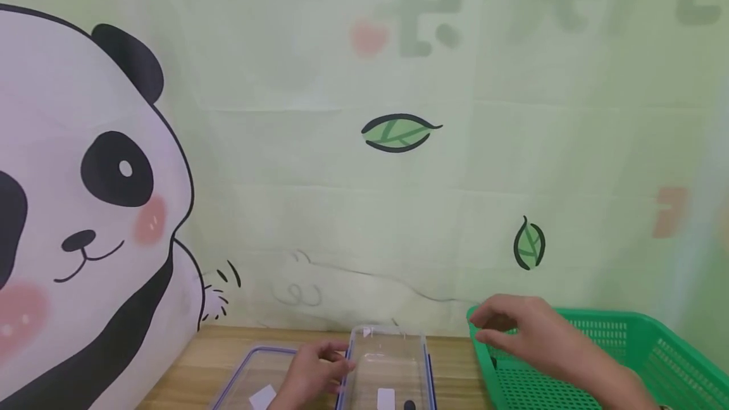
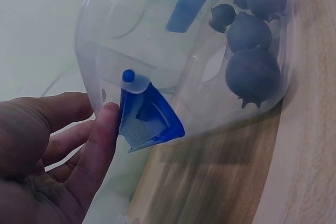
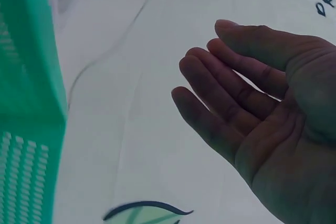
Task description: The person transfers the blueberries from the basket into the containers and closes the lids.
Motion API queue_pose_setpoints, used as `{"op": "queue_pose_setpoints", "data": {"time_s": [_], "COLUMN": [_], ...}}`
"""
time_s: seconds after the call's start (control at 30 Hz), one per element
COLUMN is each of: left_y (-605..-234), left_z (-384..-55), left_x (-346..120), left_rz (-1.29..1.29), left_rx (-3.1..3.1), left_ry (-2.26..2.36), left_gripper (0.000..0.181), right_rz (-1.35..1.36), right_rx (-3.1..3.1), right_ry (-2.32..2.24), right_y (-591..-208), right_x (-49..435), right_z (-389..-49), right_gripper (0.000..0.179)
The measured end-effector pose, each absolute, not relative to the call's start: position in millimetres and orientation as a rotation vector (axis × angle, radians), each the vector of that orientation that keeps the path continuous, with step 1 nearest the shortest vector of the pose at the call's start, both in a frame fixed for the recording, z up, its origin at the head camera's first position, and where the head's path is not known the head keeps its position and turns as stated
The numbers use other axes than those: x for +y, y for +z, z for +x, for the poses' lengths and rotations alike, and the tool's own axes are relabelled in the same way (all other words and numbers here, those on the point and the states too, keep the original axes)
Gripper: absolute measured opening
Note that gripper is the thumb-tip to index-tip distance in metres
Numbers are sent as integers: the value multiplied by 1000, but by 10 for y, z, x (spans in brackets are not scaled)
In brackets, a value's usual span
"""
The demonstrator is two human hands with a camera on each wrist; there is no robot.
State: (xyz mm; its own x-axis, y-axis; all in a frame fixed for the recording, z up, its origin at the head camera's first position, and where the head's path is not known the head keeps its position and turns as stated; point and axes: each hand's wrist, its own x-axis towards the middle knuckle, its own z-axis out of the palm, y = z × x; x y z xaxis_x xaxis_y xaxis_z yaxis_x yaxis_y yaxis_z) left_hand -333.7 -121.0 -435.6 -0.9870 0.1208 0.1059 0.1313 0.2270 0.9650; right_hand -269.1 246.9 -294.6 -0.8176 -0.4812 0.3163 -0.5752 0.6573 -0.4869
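My left hand (image 1: pixel 313 372) is at the left side of a clear plastic box (image 1: pixel 387 347). In the left wrist view, the thumb and a finger (image 2: pixel 102 129) pinch the box wall beside its blue latch (image 2: pixel 152 121). Inside this box lie several dark, round, fruit-like things (image 2: pixel 252 74) with small crowns. My right hand (image 1: pixel 529 334) is held above the left rim of a green basket (image 1: pixel 604 318). Its fingers (image 3: pixel 220 103) are loosely bent, and they hold nothing. The lower part of the box is cut off in the head view.
Left of the box lies a clear lid or second box with a blue-edged rim (image 1: pixel 245 359) and a white label (image 1: pixel 263 396). A small dark thing (image 1: pixel 493 362) shows at the basket's inner left side. Behind the wooden table (image 1: pixel 455 366) hangs a printed panda cloth (image 1: pixel 296 176).
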Motion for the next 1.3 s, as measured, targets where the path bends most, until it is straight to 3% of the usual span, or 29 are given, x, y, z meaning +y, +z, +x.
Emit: {"op": "queue_pose_setpoints", "data": {"time_s": [0.3,0.83,1.0,1.3], "left_y": [-4342,-4337,-4329,-4329], "left_z": [-3322,-3320,-3315,-3323], "left_x": [-1207,-1189,-1182,-1192], "left_rz": [-270,-244,-226,-232], "left_rx": [-2447,-2457,-2461,-2459], "left_ry": [-1925,-1902,-1910,-1911], "left_gripper": [36,35,35,35], "right_rz": [940,941,988,1010], "right_rx": [-2797,-2881,-2898,-2977], "right_ry": [910,1026,1046,978], "right_y": [-2874,-3472,-3746,-4547], "right_x": [2721,2997,3118,3532], "right_z": [-3000,-3616,-3815,-4512], "right_gripper": [13,8,9,11]}}
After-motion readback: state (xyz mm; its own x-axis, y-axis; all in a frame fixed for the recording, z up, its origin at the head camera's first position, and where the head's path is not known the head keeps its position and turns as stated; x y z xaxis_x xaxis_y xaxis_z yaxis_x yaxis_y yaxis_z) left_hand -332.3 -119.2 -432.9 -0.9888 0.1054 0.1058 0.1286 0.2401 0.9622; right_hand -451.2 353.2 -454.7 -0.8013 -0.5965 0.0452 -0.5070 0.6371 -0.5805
